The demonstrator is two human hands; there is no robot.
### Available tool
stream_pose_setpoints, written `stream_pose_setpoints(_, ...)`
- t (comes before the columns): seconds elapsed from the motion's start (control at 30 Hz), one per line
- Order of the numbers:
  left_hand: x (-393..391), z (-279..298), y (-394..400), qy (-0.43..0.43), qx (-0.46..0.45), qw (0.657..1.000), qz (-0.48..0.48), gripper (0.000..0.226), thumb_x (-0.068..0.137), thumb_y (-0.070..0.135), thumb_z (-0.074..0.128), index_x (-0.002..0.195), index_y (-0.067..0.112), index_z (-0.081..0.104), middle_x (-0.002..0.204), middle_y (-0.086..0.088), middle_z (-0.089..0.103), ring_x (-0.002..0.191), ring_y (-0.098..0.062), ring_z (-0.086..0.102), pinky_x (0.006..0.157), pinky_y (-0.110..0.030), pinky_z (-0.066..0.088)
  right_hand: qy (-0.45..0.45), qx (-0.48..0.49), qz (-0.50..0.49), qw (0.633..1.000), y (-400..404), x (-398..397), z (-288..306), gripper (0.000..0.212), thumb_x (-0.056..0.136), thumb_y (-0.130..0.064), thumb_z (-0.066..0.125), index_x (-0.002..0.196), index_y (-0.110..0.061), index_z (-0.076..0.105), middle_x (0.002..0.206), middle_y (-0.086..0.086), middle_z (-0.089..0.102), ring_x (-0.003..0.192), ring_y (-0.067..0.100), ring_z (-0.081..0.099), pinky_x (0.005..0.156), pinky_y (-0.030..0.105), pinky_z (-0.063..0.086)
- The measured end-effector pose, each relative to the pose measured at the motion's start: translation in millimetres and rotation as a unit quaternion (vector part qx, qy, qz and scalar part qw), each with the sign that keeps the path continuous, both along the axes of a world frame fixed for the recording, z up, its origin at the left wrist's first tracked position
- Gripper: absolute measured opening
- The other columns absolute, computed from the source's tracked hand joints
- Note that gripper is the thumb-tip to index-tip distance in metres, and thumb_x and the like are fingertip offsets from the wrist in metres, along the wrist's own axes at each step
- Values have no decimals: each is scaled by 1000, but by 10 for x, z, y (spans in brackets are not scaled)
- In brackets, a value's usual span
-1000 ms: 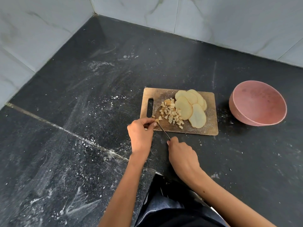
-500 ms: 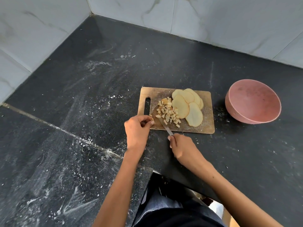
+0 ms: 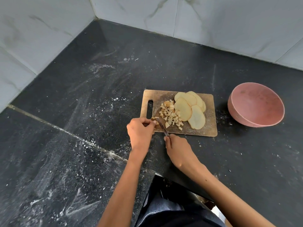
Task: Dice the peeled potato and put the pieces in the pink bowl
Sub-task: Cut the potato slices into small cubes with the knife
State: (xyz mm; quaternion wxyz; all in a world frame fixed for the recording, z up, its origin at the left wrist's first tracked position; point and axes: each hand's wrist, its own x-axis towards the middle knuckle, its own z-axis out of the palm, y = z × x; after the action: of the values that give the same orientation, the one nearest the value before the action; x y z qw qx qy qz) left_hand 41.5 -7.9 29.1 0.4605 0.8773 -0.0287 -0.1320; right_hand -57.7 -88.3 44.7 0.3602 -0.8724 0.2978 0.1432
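A: Where's the potato?
B: On the cutting board [image 3: 208, 128]; slices [image 3: 190, 107] fanned toward its right edge, diced pieces [image 3: 170, 113] at the middle; the pink bowl [image 3: 255, 104] sits apart, right of the board.
A: And the hands?
B: Left hand [image 3: 141, 131] pinches a strip at the near-left corner; right hand [image 3: 178, 149] grips the knife [image 3: 161, 126].

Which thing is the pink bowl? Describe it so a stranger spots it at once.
On the black counter, look right of the wooden cutting board. The pink bowl sits there alone, clear of the board. It is the only round, deep, pink thing, and nothing lies in it.
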Motion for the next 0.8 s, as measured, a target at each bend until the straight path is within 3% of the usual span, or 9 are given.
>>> stream_pose_setpoints(0.27,74,27,2,35,13,999,-21,11,83,18,75,74,11,74,60,0,68,43,-9,64,42,-15,45,-8,16,-13,1000,86,73,-8,29,105,-30,28,84,-16,44,76,1,50,82,29,53,66,33,33)
stream_pose_setpoints(0.4,127,50,49,55,9,997,-55,10,81,12,76,72,11,73,61,-4,69,47,-11,66,42,-20,50,10,-19,-26,999,141,93,-18,31,105,-27,27,110,-6,49,106,18,62,99,37,57,67,35,35)
stream_pose_setpoints(0.57,174,53,51,40,41,995,-81,8,77,11,79,71,12,73,58,-3,68,49,-17,65,50,-26,54,42,-51,-17,998,222,174,3,24,103,-15,30,120,-4,44,117,17,59,110,35,56,73,35,35)
stream_pose_setpoints(0.7,122,25,13,17,69,995,-70,7,77,17,80,75,14,74,61,-1,68,61,-16,67,64,-31,57,67,-83,6,994,245,63,-37,20,104,-15,29,114,-5,43,112,16,62,105,35,60,68,35,37)
stream_pose_setpoints(0.8,147,9,11,20,65,995,-68,8,76,19,81,75,14,74,62,-2,68,62,-18,67,65,-33,58,88,-92,10,992,246,-44,-19,15,103,-12,30,110,-7,42,110,16,64,103,36,61,67,35,37)
